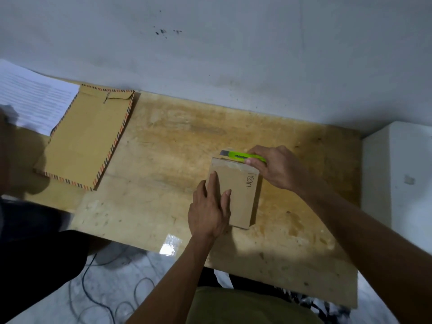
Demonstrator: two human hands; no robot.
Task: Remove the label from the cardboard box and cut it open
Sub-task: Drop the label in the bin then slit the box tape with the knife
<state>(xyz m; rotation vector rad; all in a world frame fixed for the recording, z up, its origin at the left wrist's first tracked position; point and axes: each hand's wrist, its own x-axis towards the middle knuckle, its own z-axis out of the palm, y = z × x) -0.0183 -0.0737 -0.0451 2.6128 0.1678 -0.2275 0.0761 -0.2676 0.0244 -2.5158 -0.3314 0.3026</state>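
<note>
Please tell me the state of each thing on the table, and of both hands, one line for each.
Small brown cardboard box: flat on table, closed, far end taped.
Bright green utility knife: held at the box's far edge, blade out.
Left hand: open, pressing the box.
Right hand: closed around knife.
Large brown striped-edge envelope: flat, flap torn.
White printed paper: lying flat.

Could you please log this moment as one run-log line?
left hand: flat on box | right hand: holds green knife at far taped edge | table: envelope far left
</note>
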